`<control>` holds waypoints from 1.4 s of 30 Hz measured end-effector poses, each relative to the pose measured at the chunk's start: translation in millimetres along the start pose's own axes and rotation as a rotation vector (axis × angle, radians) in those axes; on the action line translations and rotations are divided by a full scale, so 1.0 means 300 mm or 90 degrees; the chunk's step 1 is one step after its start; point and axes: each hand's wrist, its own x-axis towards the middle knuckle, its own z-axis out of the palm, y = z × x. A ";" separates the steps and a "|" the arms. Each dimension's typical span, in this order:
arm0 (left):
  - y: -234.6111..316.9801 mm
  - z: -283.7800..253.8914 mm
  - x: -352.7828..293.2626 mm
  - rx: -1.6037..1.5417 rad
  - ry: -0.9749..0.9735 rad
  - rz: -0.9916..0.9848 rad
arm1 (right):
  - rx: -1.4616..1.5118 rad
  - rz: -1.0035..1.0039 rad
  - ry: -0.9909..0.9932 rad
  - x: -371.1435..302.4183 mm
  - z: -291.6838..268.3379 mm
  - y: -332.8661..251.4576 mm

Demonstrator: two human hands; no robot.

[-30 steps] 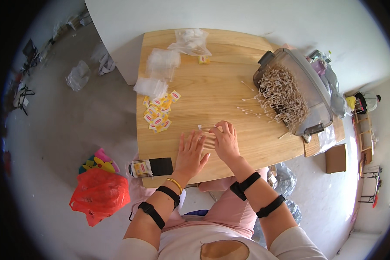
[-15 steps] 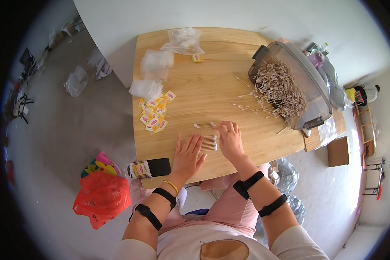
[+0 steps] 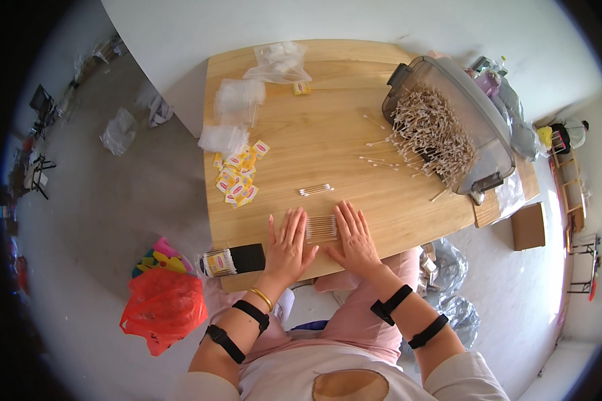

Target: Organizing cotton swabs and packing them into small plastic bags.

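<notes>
A flat row of cotton swabs (image 3: 322, 228) lies side by side on the wooden table in front of me. My left hand (image 3: 287, 245) rests flat along the row's left ends, fingers stretched out. Against the right ends lies my right hand (image 3: 356, 242), its fingers extended too. Just beyond the row sits a small separate group of cotton swabs (image 3: 316, 190), which neither hand touches. Left of my left hand, at the table edge, a filled pack of swabs (image 3: 218, 262) with a yellow label sits by a black pad (image 3: 249, 258).
A grey plastic bin (image 3: 495, 144) tipped on its side spills a heap of swabs (image 3: 435, 130) at the right. Yellow-and-white labels (image 3: 237, 175) and clear plastic bags (image 3: 237, 100) lie at the left. A red bag (image 3: 162, 311) is beside the table.
My right hand has left the small far group and come down nearer, flat at the row's right ends. My left hand has shifted slightly and stays at the left ends.
</notes>
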 end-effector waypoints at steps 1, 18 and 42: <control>-0.005 0.003 -0.001 0.026 -0.023 -0.023 | -0.016 0.001 -0.004 -0.006 0.008 -0.001; 0.000 0.011 -0.015 0.070 -0.072 -0.033 | -0.029 0.010 0.041 0.014 0.049 0.001; 0.001 0.033 0.000 0.078 -0.074 -0.046 | -0.126 -0.038 0.009 0.015 0.097 -0.077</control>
